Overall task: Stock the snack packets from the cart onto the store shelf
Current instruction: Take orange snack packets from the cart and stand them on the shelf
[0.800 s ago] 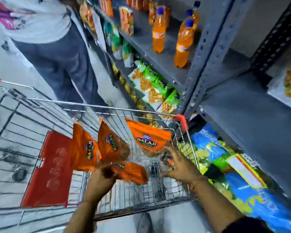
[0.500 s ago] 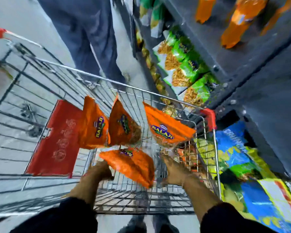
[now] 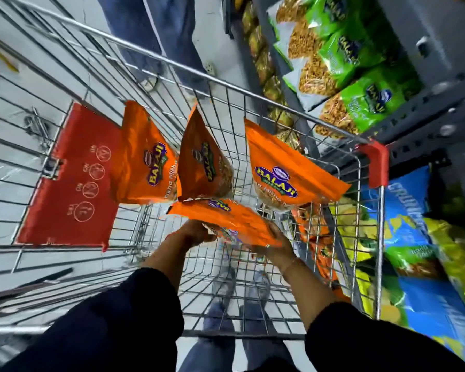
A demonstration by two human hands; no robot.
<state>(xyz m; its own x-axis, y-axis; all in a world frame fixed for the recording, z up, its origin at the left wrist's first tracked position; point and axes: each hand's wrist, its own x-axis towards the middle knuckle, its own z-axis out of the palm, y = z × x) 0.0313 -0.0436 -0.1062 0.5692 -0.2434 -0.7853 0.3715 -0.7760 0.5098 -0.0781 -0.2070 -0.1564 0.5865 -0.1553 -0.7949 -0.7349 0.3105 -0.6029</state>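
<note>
Inside the wire cart (image 3: 293, 111) stand three orange Balaji snack packets: one at the left (image 3: 142, 162), one in the middle (image 3: 202, 162), one at the right (image 3: 285, 173). A fourth orange packet (image 3: 226, 218) lies flat above the cart's basket, held from both sides. My left hand (image 3: 191, 234) grips its near left edge and my right hand (image 3: 271, 242) holds its right end from below. More orange packets (image 3: 314, 237) lie low at the cart's right side. The grey store shelf (image 3: 424, 103) rises on the right.
Green snack packets (image 3: 355, 65) fill a shelf level at the upper right. Blue and yellow-green bags (image 3: 414, 245) sit on the lowest shelf beside the cart. A red flap (image 3: 73, 178) hangs in the cart's left section. Another person's legs (image 3: 156, 36) stand beyond the cart.
The view has tilted down toward the cart. My right hand left the right packet and joined my left hand on the flat orange packet, which now sits level.
</note>
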